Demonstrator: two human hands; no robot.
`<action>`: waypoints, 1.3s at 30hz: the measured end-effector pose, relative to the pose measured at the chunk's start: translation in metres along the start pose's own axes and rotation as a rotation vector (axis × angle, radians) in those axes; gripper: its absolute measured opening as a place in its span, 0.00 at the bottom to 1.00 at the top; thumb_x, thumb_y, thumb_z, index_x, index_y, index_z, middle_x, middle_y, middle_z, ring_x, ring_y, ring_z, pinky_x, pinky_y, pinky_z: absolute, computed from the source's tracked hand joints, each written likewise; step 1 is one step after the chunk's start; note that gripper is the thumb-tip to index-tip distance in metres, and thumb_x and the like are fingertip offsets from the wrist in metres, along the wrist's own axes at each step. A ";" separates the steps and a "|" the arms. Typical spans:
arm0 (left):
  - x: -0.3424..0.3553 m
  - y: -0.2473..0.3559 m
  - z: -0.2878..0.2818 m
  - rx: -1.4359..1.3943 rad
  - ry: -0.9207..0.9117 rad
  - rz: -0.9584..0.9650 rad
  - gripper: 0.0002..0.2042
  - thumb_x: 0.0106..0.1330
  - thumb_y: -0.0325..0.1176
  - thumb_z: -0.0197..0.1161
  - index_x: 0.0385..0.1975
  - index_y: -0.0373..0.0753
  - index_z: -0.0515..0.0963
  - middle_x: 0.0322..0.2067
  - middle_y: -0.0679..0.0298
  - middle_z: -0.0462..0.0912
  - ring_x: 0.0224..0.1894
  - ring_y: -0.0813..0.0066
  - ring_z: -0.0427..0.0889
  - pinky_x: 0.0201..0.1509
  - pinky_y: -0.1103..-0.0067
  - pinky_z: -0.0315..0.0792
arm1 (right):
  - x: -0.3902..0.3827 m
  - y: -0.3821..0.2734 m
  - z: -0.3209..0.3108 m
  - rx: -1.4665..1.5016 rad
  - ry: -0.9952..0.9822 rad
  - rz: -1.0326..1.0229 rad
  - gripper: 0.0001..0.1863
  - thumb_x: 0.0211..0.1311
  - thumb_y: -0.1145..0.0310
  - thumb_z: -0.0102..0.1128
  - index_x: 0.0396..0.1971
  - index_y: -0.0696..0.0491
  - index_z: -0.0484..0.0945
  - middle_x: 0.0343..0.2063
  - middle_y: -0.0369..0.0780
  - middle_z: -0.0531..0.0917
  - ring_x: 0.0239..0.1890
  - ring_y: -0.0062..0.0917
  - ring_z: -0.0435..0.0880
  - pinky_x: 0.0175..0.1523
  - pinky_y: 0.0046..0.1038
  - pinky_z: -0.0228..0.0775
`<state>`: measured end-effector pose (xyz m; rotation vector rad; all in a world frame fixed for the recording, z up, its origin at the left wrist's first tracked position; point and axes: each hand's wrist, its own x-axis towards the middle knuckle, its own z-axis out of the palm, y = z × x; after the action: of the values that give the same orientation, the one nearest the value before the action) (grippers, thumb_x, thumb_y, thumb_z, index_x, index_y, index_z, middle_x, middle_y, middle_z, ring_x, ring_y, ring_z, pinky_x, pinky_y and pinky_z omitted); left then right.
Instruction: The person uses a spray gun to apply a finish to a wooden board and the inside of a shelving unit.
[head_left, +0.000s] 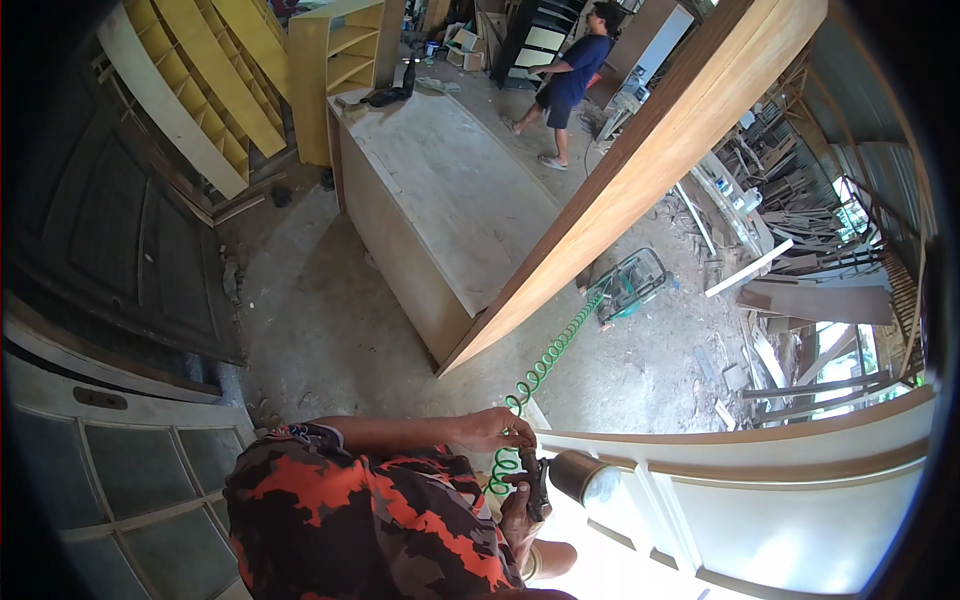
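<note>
At the far left stands a dark panelled door [110, 240], and in front of it a pale glazed frame [130, 480] lies low in the view. To the right of the dark door, yellow shelf units [215, 85] lean, then a long plywood cabinet [440, 215] lies on the concrete floor [310, 330].

Right of the cabinet's near end, the left hand [492, 428] is closed around a green coiled air hose [545, 365], gripping it where it meets the tool. Just below, the right hand [520, 510] is wrapped around the handle of a spray gun [570, 478] with a metal cup, held above a white panelled door [800, 510].

A brown board [640, 170] slants up from the cabinet's near corner. The hose runs right to a green compressor [632, 285]. Beyond the cabinet's far end a person [570, 75] in blue stands.
</note>
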<state>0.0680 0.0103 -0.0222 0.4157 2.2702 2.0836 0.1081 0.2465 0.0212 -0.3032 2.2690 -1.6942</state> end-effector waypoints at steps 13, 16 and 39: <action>-0.007 -0.001 -0.003 0.025 -0.013 0.026 0.10 0.78 0.29 0.64 0.53 0.39 0.86 0.45 0.55 0.92 0.48 0.59 0.91 0.55 0.66 0.80 | -0.007 -0.004 0.015 0.084 0.032 0.022 0.17 0.80 0.61 0.59 0.44 0.59 0.89 0.19 0.31 0.80 0.19 0.12 0.72 0.25 0.23 0.60; -0.006 0.001 -0.004 0.043 -0.029 0.016 0.10 0.78 0.29 0.63 0.53 0.38 0.86 0.44 0.54 0.92 0.48 0.59 0.92 0.55 0.66 0.80 | -0.008 -0.017 0.016 0.054 0.031 0.041 0.17 0.80 0.59 0.60 0.44 0.59 0.89 0.19 0.31 0.79 0.19 0.12 0.72 0.25 0.24 0.60; 0.012 -0.022 -0.006 -0.196 -0.029 -0.097 0.10 0.82 0.31 0.62 0.54 0.33 0.84 0.44 0.63 0.89 0.50 0.75 0.87 0.57 0.72 0.81 | -0.001 -0.012 0.024 0.040 0.098 -0.044 0.11 0.78 0.68 0.62 0.46 0.60 0.87 0.31 0.39 0.90 0.28 0.18 0.80 0.36 0.27 0.73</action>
<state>0.0518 0.0058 -0.0412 0.3174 2.0024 2.2075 0.1174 0.2221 0.0267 -0.2688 2.3100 -1.8117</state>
